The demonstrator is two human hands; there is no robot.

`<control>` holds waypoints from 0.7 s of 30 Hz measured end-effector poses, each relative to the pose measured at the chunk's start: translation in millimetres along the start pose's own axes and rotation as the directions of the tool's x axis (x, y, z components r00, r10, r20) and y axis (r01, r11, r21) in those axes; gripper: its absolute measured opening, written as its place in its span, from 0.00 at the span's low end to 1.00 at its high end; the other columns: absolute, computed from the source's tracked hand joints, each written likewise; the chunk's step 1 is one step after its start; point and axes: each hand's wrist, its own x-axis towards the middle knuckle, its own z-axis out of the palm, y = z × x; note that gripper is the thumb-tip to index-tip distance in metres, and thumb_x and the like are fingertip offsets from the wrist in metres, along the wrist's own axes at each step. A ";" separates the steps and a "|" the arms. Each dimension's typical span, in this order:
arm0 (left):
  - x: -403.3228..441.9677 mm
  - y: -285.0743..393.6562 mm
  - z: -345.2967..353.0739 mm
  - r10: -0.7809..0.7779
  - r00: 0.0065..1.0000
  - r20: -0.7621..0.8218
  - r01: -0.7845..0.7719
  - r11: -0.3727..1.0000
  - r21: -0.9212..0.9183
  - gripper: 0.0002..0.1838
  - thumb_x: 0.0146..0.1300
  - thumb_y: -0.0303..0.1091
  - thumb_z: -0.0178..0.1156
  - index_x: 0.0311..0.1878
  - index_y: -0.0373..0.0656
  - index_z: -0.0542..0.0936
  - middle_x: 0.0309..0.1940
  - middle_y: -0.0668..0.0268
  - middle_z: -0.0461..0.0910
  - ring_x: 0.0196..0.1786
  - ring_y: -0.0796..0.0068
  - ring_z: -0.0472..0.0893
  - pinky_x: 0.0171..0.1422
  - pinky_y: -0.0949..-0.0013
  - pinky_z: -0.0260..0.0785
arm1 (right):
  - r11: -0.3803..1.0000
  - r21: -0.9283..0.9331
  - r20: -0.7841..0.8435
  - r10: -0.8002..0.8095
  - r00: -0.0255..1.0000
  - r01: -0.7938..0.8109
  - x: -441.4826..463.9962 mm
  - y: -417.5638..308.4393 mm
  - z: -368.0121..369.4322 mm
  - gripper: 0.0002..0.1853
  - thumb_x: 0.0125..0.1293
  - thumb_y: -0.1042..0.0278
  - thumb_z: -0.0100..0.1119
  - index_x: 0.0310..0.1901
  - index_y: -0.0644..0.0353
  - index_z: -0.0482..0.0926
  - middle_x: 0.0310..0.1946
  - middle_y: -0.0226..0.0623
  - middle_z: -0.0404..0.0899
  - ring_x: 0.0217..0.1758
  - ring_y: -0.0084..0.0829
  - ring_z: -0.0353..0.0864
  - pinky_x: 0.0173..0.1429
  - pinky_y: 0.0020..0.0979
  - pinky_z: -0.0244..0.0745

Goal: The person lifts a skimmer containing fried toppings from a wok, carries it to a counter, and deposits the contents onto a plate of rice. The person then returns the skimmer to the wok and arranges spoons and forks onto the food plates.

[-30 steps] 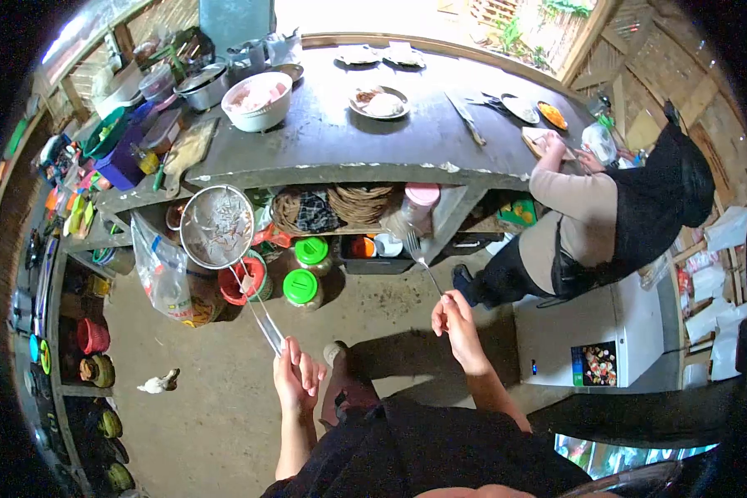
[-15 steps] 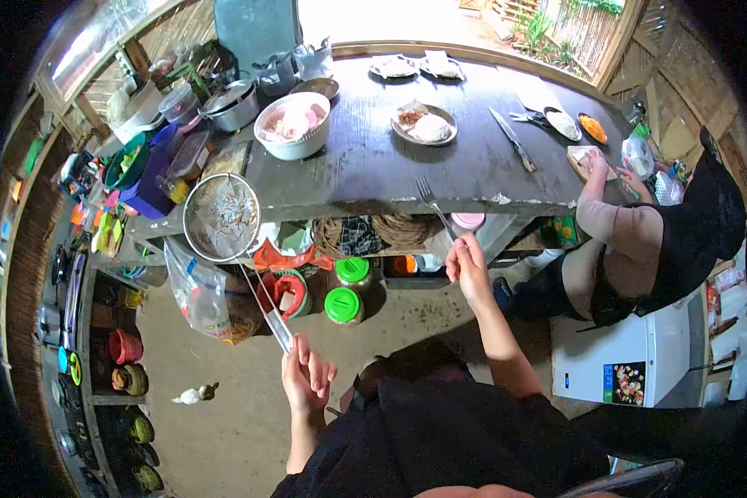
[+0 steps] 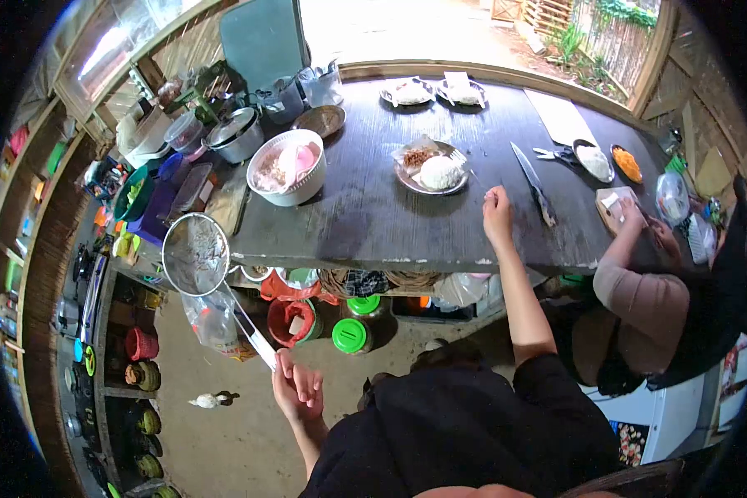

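My left hand (image 3: 297, 388) is closed around the handle of a round wire-mesh strainer (image 3: 196, 256), which hangs off the left front of the table. Small pale and brownish bits lie in its mesh. My right hand (image 3: 498, 216) is closed on a fork (image 3: 474, 175), stretched out over the table. The fork's tines reach the right side of a plate (image 3: 403, 179), at or just above a mound of white rice (image 3: 442, 173). Beside the rice is brown food (image 3: 417, 157) on a piece of wrapping; whether the tines touch the rice I cannot tell.
A white basin (image 3: 284, 197) stands left of the plate, near a lidded pot (image 3: 239, 137). A knife (image 3: 536, 187), scissors (image 3: 556, 155) and bowls of white and orange food (image 3: 627, 164) lie rightward. At right, another person's hands (image 3: 632, 214) work over a board. A small animal (image 3: 212, 400) is on the floor.
My right hand has carried the fork forward and up from the table's front edge to the plate of rice. The strainer has shifted slightly left and down, and my view has tilted.
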 end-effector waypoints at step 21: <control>-11.7 -44.3 39.9 0.233 0.948 -0.217 -0.212 0.971 0.114 0.18 0.72 0.43 0.34 0.25 0.49 0.59 0.02 0.74 0.53 0.03 0.81 0.48 0.13 0.75 0.51 | 0.868 -0.390 -0.061 -0.356 0.932 0.306 52.5 -0.3 35.0 0.14 0.56 0.60 0.58 0.43 0.54 0.71 0.41 0.42 0.70 0.47 0.44 0.69 0.50 0.43 0.62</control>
